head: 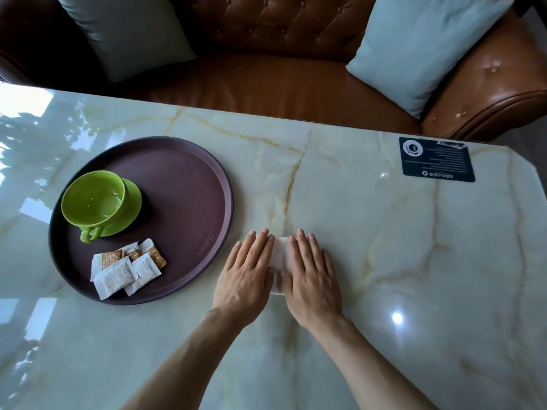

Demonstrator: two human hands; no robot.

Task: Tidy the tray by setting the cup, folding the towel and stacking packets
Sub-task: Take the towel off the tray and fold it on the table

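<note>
Marble table [384, 232] bears the white towel [280, 258], pressed under the flat, open left hand [245, 279] and right hand [310, 276]; tray [192, 179] lies left of them.

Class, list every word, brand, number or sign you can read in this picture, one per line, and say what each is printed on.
"CAMBRO", roughly, embossed on the tray rim; letters faint, reading uncertain.
Dark card on the table: white logo and lines of text, upside down and too small to read.
Packets: printed wording, too blurred to read.
Cup, towel: no text visible.
</note>
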